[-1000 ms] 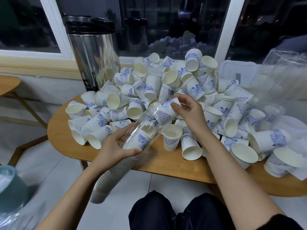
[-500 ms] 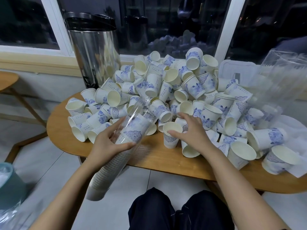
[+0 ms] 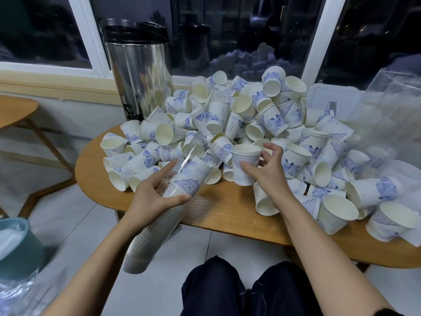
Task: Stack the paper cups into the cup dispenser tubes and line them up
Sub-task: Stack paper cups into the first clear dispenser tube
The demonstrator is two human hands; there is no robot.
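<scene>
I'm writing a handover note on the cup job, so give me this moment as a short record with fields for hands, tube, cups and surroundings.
left hand: grips the clear tube near its middle
right hand: holds a paper cup upright, close to the tube's open upper end
tube state: tilted, lower end below the edge of the wooden table, nested cups inside
loose cups: a large pile on the wooden table, many on their sides
surroundings: steel urn at back left; teal bin on the floor

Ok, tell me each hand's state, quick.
Left hand: grips the clear dispenser tube.
Right hand: holds an upright paper cup.
</scene>
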